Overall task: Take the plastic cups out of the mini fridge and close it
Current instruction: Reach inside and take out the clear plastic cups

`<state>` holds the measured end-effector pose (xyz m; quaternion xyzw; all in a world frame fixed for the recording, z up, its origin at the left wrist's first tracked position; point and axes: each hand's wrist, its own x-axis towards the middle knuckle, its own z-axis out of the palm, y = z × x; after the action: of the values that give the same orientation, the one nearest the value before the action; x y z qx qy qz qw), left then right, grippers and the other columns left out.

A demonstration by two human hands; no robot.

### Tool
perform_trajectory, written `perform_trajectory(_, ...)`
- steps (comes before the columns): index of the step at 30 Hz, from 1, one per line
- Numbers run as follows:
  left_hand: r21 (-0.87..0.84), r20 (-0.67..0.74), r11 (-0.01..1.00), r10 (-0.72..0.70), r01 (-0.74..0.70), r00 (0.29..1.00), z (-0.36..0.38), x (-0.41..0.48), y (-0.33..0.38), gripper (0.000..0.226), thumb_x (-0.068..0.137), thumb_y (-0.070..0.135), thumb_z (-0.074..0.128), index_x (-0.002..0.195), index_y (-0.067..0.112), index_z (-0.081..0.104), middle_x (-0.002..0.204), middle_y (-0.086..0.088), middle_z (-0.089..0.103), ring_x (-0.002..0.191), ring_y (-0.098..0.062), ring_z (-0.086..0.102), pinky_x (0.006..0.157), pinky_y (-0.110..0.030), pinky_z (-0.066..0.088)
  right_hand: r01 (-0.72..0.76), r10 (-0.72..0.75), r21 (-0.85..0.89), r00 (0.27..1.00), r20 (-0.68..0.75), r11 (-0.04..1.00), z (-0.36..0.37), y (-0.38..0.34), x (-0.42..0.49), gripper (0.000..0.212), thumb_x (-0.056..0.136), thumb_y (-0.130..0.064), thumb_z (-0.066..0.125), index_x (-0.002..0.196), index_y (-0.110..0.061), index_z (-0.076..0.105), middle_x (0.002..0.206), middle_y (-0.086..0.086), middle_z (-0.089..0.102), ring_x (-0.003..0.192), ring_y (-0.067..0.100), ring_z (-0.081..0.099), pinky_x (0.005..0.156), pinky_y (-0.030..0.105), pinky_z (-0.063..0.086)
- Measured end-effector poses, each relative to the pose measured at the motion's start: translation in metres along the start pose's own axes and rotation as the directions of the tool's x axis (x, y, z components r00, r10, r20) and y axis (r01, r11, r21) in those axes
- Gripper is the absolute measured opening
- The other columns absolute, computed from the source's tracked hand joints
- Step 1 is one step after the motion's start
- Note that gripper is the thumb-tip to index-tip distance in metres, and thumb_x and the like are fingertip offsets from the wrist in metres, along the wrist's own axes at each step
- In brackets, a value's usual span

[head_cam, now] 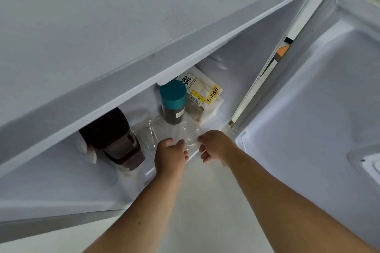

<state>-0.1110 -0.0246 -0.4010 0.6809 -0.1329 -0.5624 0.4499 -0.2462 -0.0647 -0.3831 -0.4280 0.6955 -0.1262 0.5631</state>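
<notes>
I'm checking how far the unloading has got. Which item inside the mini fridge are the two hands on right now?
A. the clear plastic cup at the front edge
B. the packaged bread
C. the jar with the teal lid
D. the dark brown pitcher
A: the left hand and the right hand close on either side of the clear plastic cup, in front of the teal-lidded jar; a second clear cup stands untouched to the left.
</notes>
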Motion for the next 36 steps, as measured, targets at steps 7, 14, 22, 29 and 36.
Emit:
perform_trajectory(7,-0.04,0.001,0.997,-0.071,0.071,0.997,0.006,0.001,0.002,0.03,0.099,0.009,0.064,0.128,0.001,0.059,0.111,-0.013,0.072,0.082,-0.026,0.071,0.098,-0.048,0.059,0.008,-0.013,-0.036,0.989,-0.145,0.999,0.01,0.006,0.016,0.027,0.1,-0.021,0.053,0.092,0.001,0.067,0.079,0.013,0.076,0.063,0.025,0.075,0.075,0.044,0.065)
perform_trajectory(14,0.091,-0.047,0.996,0.01,-0.006,0.999,-0.004,-0.012,-0.003,0.014,0.094,0.033,0.066,0.1,0.021,0.07,0.087,0.002,0.077,0.064,-0.017,0.072,0.077,-0.038,0.063,0.152,-0.298,-0.382,0.884,-0.36,0.912,0.024,0.005,-0.001,0.024,0.093,-0.044,0.054,0.112,-0.031,0.062,0.097,-0.007,0.07,0.082,0.018,0.068,0.065,0.028,0.053)
perform_trajectory(22,-0.021,-0.125,1.0,-0.022,0.019,0.992,-0.032,-0.014,-0.007,0.021,0.104,0.01,0.044,0.095,0.015,0.063,0.095,-0.014,0.068,0.089,-0.035,0.069,0.09,-0.047,0.057,0.47,-0.7,-0.571,0.653,-0.288,0.673,0.077,-0.049,-0.017,0.022,0.087,-0.036,0.066,0.107,-0.026,0.062,0.098,-0.005,0.067,0.079,0.016,0.063,0.062,0.029,0.052)
perform_trajectory(29,-0.176,-0.013,0.977,-0.124,0.119,0.992,-0.031,-0.015,-0.005,0.026,0.104,-0.003,0.041,0.114,0.004,0.064,0.109,-0.025,0.07,0.1,-0.038,0.066,0.105,-0.048,0.049,0.36,-0.634,-0.719,0.76,-0.143,0.594,0.077,-0.022,-0.005,0.042,0.088,-0.036,0.068,0.127,-0.023,0.057,0.113,0.004,0.063,0.101,0.026,0.058,0.076,0.039,0.056)
perform_trajectory(36,0.046,0.073,0.998,-0.042,0.038,0.996,-0.021,-0.018,0.002,0.031,0.104,0.009,0.047,0.1,0.031,0.068,0.114,0.002,0.07,0.111,-0.031,0.073,0.103,-0.044,0.057,0.298,-0.583,-0.725,0.794,-0.172,0.621,0.047,0.0,0.002,0.04,0.092,-0.028,0.062,0.131,-0.027,0.057,0.112,0.001,0.062,0.102,0.024,0.056,0.069,0.033,0.049)
